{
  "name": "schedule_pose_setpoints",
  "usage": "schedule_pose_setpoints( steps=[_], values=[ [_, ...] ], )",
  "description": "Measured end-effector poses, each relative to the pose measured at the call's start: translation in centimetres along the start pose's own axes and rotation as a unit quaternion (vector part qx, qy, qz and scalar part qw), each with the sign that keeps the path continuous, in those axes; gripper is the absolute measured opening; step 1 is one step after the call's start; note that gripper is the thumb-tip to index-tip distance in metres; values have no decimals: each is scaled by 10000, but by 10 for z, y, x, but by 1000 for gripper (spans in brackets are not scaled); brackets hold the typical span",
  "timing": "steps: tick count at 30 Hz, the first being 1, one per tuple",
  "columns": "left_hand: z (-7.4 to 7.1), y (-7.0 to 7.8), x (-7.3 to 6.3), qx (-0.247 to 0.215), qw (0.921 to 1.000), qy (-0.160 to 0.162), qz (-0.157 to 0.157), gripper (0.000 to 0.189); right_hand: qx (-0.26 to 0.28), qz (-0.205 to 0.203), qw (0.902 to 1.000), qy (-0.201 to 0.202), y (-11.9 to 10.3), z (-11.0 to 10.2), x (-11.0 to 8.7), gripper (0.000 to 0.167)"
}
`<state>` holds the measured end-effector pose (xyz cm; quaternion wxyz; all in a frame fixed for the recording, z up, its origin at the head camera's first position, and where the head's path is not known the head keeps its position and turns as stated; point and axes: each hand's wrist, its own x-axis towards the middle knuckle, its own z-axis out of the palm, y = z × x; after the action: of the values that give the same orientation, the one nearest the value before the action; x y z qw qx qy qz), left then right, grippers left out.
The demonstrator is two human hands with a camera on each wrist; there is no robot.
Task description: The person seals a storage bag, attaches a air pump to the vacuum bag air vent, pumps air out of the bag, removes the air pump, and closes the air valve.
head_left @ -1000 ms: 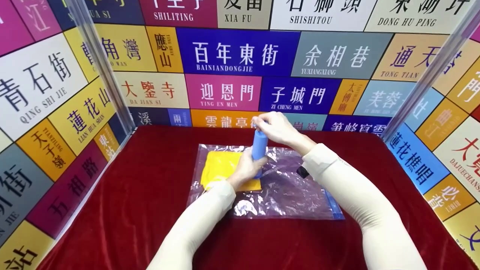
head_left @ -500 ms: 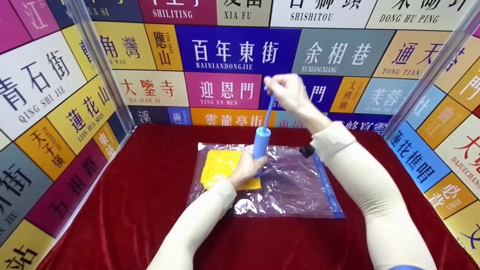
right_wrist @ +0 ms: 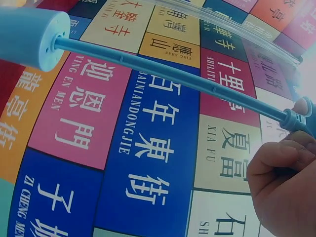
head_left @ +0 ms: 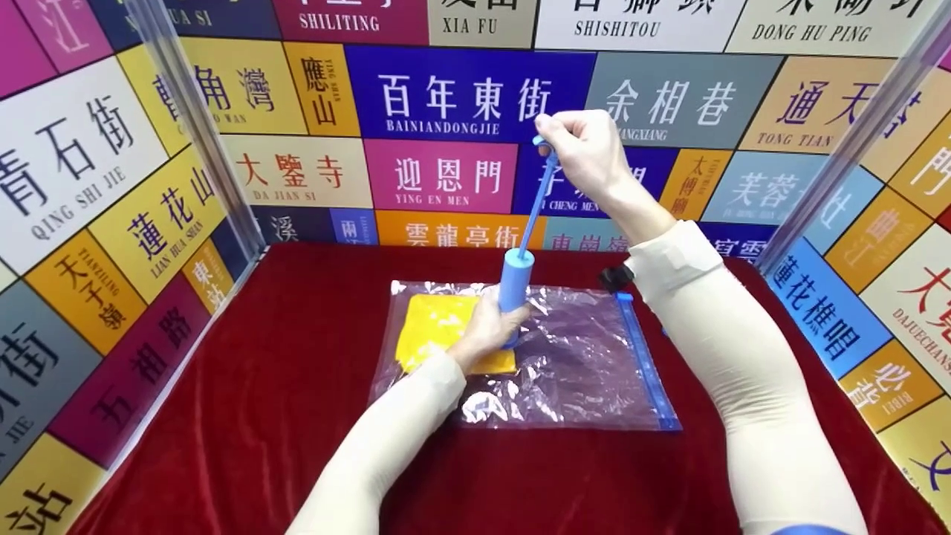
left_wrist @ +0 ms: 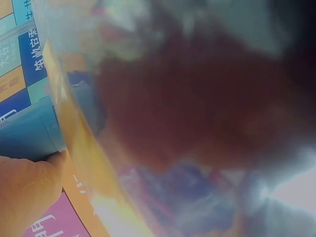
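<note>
A blue hand pump stands nearly upright over a clear plastic bag. My left hand grips its barrel low down, close over the folded yellow cloth inside the bag. High above, my right hand holds the pump's handle, and the thin blue rod is drawn far out of the barrel. In the left wrist view, a thumb lies along the blue barrel; the rest is blurred by the bag close to the lens. The pump's lower end is hidden behind my left hand.
A blue zip strip runs along the bag's right edge. Red cloth covers the table. Walls of colourful sign panels stand at the back and both sides, with clear corner strips at their joins.
My right hand has risen from the top of the barrel, pulling the pump's rod far out and slightly to the right. My left hand and the bag have stayed in place.
</note>
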<state>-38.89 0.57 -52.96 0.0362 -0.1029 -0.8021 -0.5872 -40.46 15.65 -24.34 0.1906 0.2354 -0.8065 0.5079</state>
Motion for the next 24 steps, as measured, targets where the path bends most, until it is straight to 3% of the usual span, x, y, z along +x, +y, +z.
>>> schedule_pose_setpoints(
  steps=[8,17,24],
  values=[
    [0,2,1,13,10000,-79,-9,36,-421,-251,9988,-36,0,6,1,47],
    [2,-1,0,0,9997,-152,-165,40,-864,35,9953,-447,16,17,-5,46],
    [0,0,1,-65,9999,-153,-47,35,-1135,230,9888,-937,33,26,-18,50]
  ],
)
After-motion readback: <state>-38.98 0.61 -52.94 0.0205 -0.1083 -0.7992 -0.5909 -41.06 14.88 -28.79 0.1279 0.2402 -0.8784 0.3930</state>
